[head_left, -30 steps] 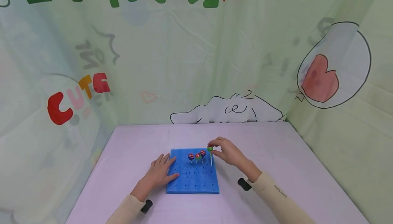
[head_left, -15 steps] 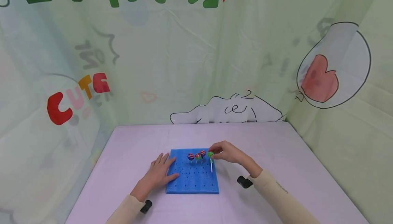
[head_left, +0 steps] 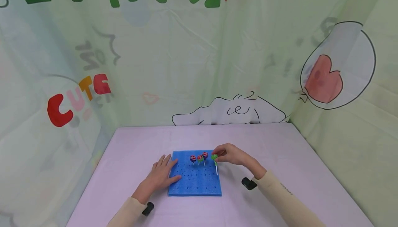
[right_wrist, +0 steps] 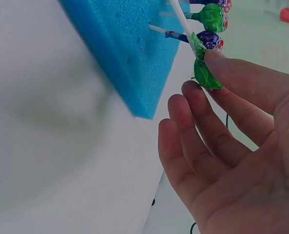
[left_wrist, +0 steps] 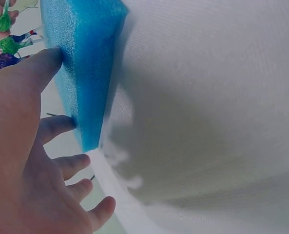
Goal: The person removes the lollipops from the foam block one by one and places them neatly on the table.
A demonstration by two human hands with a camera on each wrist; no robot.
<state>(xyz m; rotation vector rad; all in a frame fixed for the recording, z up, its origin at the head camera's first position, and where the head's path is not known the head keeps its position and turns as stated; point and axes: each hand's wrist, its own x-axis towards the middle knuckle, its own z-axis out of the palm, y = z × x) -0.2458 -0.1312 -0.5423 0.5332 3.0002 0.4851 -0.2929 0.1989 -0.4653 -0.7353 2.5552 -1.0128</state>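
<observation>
My right hand [head_left: 230, 153] pinches a green-wrapped lollipop [right_wrist: 205, 73] by its head between thumb and fingers. Its white stick points down over the right part of a blue foam board [head_left: 196, 185] dotted with small holes. With its fingers spread, my left hand [head_left: 160, 175] rests on the board's left edge; the thumb [left_wrist: 49, 61] touches the top in the left wrist view. Toward the back of the board, a purple lollipop [head_left: 193, 158], a green and red lollipop [head_left: 200, 158] and another purple lollipop [head_left: 205, 155] stand in a row on their sticks.
The board lies on a table with a pale lilac cover [head_left: 149, 137]. Behind it and at the sides hangs a printed curtain [head_left: 192, 47]. Dark wrist cameras [head_left: 248, 183] sit under both sleeves.
My right hand has come down and a little nearer with the green lollipop, then shifted slightly right. The left hand and the standing lollipops keep their places.
</observation>
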